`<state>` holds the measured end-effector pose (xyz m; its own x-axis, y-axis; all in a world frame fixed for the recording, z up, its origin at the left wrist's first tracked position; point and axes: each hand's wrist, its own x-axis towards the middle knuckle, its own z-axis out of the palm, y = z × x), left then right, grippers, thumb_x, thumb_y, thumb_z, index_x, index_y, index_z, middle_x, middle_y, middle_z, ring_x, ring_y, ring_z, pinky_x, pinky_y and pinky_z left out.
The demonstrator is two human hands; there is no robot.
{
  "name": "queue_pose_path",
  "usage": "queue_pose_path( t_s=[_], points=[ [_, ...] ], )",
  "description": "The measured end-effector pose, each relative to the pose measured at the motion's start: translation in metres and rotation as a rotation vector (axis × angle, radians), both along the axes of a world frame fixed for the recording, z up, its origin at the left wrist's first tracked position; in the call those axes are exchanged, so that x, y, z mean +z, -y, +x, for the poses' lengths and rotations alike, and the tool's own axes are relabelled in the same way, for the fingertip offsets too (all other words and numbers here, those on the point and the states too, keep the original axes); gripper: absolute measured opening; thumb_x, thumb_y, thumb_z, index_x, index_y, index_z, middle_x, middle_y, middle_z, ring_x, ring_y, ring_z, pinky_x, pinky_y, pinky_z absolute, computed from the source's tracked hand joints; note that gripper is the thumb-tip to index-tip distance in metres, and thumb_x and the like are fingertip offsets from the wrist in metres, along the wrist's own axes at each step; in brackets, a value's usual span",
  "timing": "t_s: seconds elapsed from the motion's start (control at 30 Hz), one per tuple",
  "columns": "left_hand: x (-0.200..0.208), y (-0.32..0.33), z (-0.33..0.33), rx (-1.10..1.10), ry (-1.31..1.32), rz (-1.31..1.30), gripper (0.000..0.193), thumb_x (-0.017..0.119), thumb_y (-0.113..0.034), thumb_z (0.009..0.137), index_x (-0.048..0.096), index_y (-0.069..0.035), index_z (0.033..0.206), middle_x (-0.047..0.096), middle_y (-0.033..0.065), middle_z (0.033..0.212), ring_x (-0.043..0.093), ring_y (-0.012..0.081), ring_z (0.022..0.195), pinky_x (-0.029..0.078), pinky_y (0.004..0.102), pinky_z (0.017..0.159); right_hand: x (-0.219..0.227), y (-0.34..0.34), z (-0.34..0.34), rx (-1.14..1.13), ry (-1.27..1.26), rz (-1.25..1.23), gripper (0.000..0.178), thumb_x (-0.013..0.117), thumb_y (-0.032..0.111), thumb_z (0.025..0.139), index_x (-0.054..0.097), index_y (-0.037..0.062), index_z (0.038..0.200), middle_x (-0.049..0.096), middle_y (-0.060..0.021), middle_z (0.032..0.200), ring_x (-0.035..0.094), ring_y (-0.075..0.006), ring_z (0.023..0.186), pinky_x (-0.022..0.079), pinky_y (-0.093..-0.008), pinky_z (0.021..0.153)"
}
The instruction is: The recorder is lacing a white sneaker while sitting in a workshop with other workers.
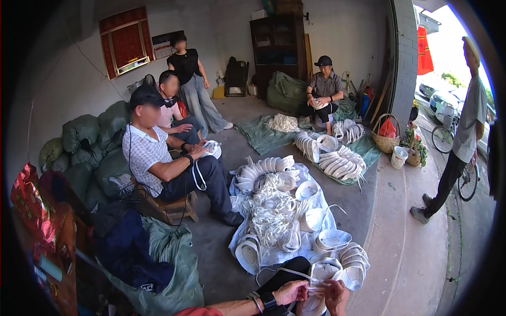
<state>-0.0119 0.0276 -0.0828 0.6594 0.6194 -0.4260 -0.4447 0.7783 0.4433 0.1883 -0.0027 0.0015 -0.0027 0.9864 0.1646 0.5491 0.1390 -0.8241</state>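
I have the white shoe by the near edge of the white plastic sheet. The left hand appears to pinch a white lace; how firmly the right hand closes, I can't tell. A slack pinch could let the lace slip or twist.

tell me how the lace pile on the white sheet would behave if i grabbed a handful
The lace pile is probably floppy, since it lies in thin, loose loops. A handful would likely drag more along, as the pile looks tangled.
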Motion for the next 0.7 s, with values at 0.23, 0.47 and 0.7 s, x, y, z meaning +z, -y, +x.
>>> queue_pose_path(
  t_s=[0.23,0.47,0.7],
  points=[
    [0.018,0.001,0.001,0.004,-0.261,0.107,0.029,0.052,-0.039,0.090,0.057,-0.010,0.084,0.058,0.0006,0.067,0.057,0.0119,0.059,0.047,0.0257,0.056,0.010,-0.008,-0.003,0.067,0.156,0.156,0.017,0.059,0.013,0.081,0.063,0.0097,0.097,0.058,-0.0167,0.073,0.055,-0.0311,0.059,0.044,-0.0370,0.053],
    [0.030,0.005,0.007,0.075,-0.478,0.187,0.026,0.056,-0.033,0.089,0.056,-0.007,0.088,0.057,0.0013,0.069,0.058,0.0125,0.058,0.046,0.0234,0.052,-0.003,-0.017,-0.005,0.039,0.273,0.133,0.005,0.063,0.009,0.076,0.063,0.0043,0.077,0.057,-0.0079,0.065,0.059,-0.0205,0.057,0.048,-0.0316,0.052],
    [0.027,0.003,0.010,0.113,-0.612,0.348,0.023,0.055,-0.026,0.089,0.057,-0.003,0.087,0.057,0.0014,0.065,0.056,0.0098,0.052,0.044,0.0205,0.045,-0.020,-0.019,0.000,0.006,0.152,0.133,0.004,0.067,0.007,0.071,0.066,0.0056,0.075,0.056,-0.0084,0.064,0.059,-0.0212,0.057,0.046,-0.0312,0.052]
  ],
)
